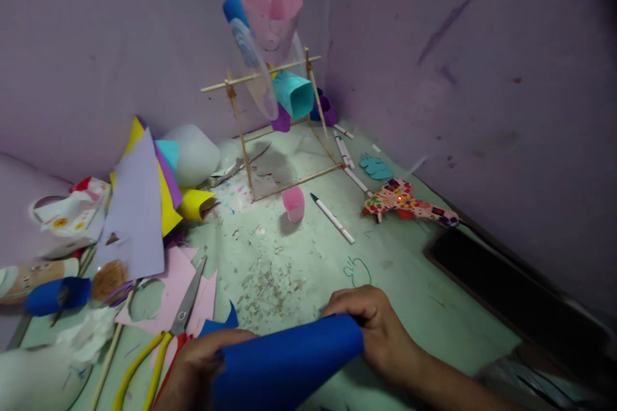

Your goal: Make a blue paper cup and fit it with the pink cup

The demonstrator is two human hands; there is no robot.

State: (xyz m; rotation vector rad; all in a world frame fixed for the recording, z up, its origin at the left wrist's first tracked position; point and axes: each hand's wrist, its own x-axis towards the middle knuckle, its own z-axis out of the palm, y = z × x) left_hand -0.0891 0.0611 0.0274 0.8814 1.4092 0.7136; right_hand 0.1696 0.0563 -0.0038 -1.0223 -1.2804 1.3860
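Observation:
A curved sheet of blue paper [289,359] spans the space between my two hands at the bottom of the view. My left hand [197,359] grips its left end, thumb along the top edge. The right end is pinched by my right hand [378,327], fingers curled behind it. Just left of my left hand lie yellow-handled scissors [180,318] with their blades pointing away, on pink paper scraps [168,295]. A small blue offcut [219,321] sits beyond the left thumb. A green line drawing [357,271] marks the table near my right hand.
A stick frame [245,160] carries a pink cup [270,13] and a teal paper tube [294,95]. A small pink paper cup [293,204], a marker [332,218], a patterned cutout [409,202] and a dark board [511,295] lie ahead. Coloured sheets [135,205] crowd the left.

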